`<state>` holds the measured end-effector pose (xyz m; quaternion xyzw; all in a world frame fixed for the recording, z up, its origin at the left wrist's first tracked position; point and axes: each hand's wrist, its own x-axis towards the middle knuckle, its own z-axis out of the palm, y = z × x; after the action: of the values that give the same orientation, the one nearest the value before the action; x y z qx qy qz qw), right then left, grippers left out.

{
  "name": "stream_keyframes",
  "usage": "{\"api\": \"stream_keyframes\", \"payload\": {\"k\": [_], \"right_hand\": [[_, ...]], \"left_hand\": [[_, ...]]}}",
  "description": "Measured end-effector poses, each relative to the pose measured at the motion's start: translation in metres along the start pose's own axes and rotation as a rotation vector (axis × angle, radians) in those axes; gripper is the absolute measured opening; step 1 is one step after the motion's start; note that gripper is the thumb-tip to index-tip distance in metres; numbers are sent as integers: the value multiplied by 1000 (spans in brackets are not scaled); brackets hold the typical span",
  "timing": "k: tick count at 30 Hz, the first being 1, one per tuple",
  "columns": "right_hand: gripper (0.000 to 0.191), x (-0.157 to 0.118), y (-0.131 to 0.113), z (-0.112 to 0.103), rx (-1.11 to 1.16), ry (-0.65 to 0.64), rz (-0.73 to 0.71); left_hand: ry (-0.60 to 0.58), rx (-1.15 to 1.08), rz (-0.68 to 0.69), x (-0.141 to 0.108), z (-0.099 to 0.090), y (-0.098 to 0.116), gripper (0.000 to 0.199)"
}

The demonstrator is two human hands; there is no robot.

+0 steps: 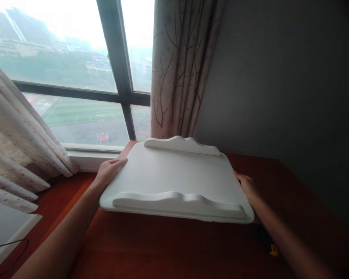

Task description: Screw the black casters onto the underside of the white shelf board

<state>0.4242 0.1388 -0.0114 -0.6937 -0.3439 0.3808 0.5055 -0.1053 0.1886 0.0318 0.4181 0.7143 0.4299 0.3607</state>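
A white board [174, 170] with rounded corners is held over the reddish-brown table. Two wavy white rails stand on it, a far rail [182, 145] and a near rail [177, 202]. My left hand [110, 170] grips the board's left edge, fingers on top near the far left corner. At the right edge, my right hand [246, 182] holds the board, with its thumb side showing and the other fingers hidden beneath. The board's underside is out of sight.
On the reddish-brown table [151, 252], a black and yellow tool [270, 246] lies by my right forearm. Behind are a window [81, 89], a patterned curtain [180, 69] and a grey wall. Another curtain [23, 143] and a white surface with a black cable are at left.
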Motion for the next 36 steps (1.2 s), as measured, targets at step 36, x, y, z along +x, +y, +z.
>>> {"api": "stream_keyframes", "payload": {"k": [36], "right_hand": [[73, -112, 71, -89, -460, 393, -157]], "left_hand": [[274, 551, 1225, -181, 65, -14, 34]]}}
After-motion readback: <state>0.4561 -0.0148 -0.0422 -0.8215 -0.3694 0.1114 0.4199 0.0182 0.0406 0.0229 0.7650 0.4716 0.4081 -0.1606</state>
